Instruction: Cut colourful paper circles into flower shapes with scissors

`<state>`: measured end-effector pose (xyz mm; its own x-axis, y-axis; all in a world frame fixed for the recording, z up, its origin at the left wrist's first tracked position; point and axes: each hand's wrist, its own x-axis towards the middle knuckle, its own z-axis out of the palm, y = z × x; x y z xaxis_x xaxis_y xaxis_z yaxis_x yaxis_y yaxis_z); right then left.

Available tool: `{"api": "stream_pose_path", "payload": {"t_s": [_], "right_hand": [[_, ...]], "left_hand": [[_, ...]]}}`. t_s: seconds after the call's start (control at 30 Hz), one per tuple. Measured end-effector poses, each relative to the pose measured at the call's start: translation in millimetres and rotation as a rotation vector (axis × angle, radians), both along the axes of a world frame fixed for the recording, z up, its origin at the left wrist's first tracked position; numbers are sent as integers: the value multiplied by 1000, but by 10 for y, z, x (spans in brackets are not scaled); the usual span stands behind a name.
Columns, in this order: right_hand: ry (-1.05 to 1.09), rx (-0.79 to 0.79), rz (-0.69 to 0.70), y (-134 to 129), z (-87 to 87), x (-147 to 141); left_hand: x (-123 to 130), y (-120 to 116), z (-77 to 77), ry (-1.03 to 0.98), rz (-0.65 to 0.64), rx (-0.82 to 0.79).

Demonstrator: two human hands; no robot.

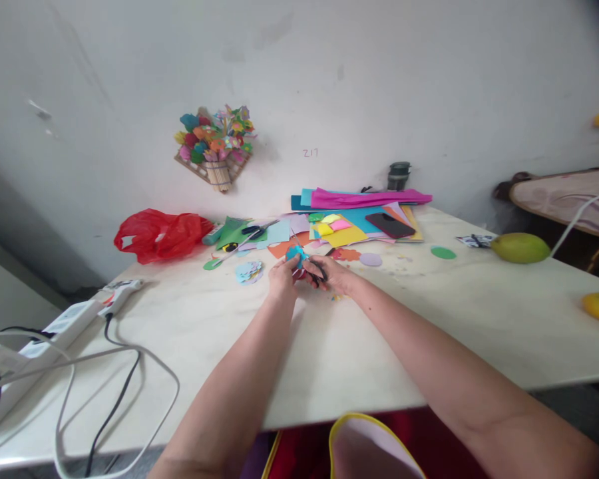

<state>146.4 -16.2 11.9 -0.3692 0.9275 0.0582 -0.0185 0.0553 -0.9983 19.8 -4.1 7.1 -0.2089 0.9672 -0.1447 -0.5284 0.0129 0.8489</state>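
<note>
Between the fingers of my left hand [282,271] is a small blue paper piece [295,253] with a wavy edge. My right hand [335,274] is closed round the dark handles of a pair of scissors [320,271]. The scissors' blades point away from me at the blue paper; whether they are cutting it I cannot make out. To the left of my hands lies a pile of pale blue scalloped paper cutouts [249,271]. Orange paper scraps [346,255] and a lilac paper circle [371,259] lie just beyond my right hand.
Coloured paper sheets [352,226], a phone [390,225] and a second pair of scissors [257,230] lie toward the wall. A red plastic bag [162,234] is at the back left, power strips [70,320] with cables at the left edge. A green-yellow fruit [520,247] sits right.
</note>
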Motion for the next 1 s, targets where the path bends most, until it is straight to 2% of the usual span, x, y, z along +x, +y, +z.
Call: {"api": "stream_pose_path", "payload": {"t_s": [0.5, 1.0], "right_hand": [[12, 2, -34, -28, 5, -54], [-8, -15, -25, -1, -19, -36]], "left_hand": [[14, 18, -53, -26, 2, 23], [-5, 15, -14, -49, 36, -31]]}}
